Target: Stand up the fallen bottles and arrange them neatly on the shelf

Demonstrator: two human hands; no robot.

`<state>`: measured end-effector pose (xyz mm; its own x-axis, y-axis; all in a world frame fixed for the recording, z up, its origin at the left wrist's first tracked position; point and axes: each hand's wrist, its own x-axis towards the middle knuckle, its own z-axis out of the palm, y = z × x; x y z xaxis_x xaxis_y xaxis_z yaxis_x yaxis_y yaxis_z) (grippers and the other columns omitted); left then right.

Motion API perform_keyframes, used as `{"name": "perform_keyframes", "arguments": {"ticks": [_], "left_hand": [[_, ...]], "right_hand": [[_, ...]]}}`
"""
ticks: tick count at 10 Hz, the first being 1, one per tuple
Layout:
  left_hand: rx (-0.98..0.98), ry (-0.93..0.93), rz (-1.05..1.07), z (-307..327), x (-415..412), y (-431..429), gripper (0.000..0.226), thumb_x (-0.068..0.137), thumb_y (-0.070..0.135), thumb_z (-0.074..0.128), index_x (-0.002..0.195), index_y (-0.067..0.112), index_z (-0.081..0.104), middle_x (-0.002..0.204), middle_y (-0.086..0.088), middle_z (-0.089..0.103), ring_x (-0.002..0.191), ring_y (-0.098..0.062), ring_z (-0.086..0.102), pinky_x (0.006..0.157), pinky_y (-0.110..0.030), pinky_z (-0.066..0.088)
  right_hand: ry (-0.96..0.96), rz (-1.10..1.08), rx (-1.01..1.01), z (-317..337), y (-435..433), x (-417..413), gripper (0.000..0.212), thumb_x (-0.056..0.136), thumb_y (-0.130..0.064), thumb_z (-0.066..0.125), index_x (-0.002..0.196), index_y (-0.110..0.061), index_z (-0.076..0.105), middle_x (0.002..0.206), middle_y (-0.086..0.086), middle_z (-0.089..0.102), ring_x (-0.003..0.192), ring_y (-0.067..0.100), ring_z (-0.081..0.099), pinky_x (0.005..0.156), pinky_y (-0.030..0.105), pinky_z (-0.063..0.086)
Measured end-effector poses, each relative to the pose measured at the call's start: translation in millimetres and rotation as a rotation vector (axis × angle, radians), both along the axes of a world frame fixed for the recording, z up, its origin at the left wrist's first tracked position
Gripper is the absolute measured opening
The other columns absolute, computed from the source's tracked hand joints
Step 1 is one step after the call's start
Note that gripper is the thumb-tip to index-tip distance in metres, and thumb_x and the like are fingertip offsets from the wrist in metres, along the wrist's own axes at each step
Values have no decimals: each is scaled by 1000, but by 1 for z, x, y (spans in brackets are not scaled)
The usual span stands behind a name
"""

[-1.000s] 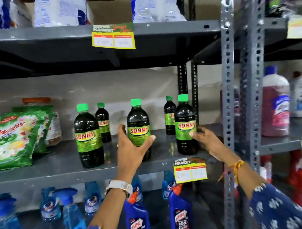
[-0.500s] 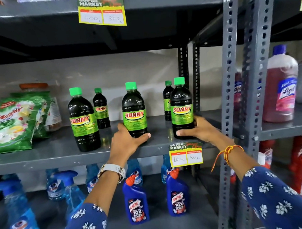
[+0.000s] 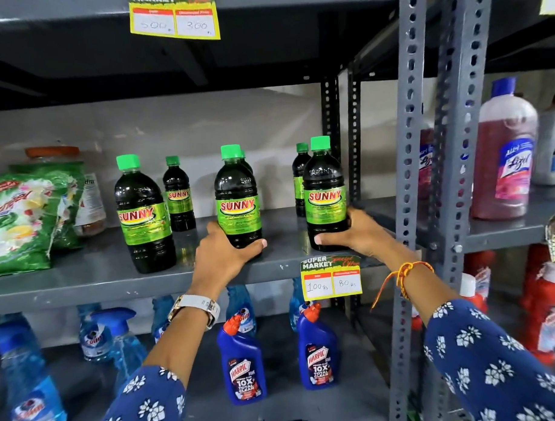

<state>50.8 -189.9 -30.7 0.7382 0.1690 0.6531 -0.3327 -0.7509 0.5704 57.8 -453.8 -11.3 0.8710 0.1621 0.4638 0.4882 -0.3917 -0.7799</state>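
Both hands are gripping upright dark plastic bottles with green caps and green SUNNY labels on the grey metal shelf. Left hand is curling around the base of the middle bottle, thumb across its front. Right hand is wrapping the lower part of the right-hand bottle, thumb in front, fingers behind. A third large bottle is standing untouched to the left, with smaller bottles behind. Compared with half a second ago, both grips are sitting much as they were; bottles are appearing larger in view.
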Motion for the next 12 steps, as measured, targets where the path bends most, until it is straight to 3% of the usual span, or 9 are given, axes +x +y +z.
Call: {"name": "perform_keyframes", "arguments": {"ticks": [2,5,9,10,11,12], "left_hand": [[-8,9,-19,2,-1,0,78,61,58,76,110,6,43,104,-11,63,97,-31,61,76,-36,48],[-8,-3,-18,0,-3,-1,78,62,61,74,110,7,44,104,-10,62,97,-31,61,74,-33,47],[2,53,-55,1,0,1,77,63,63,71,110,9,43,98,-5,61,94,-28,61,68,-27,40],[-20,61,-71,2,-5,-2,84,62,66,70,116,9,41,101,-2,58,93,-24,60,70,-26,40],[-161,28,-143,9,-19,-2,83,68,63,67,125,10,37,100,6,55,87,-11,53,72,-22,39],[-280,-25,-300,1,-39,6,75,73,60,58,128,12,39,112,10,52,103,-8,53,86,-24,44]], "right_hand": [[-10,-4,-14,0,0,4,35,60,-20,83,82,-38,64,88,-15,70,86,3,66,78,22,47],[-12,-18,-37,-1,0,3,38,53,-36,82,86,-39,64,96,-7,71,92,13,66,89,34,47],[56,47,-8,3,-2,0,39,61,-23,83,91,-36,61,94,-14,69,92,5,64,80,22,46],[41,81,70,1,0,-2,43,54,-35,82,93,-34,62,86,-19,72,86,-3,65,70,10,47],[-36,-96,255,0,4,-14,52,63,-40,76,107,-22,55,101,-11,67,91,0,63,72,11,49],[-175,-301,436,-11,14,-31,59,77,-40,68,124,-12,46,124,3,56,113,16,55,94,24,46]]}}
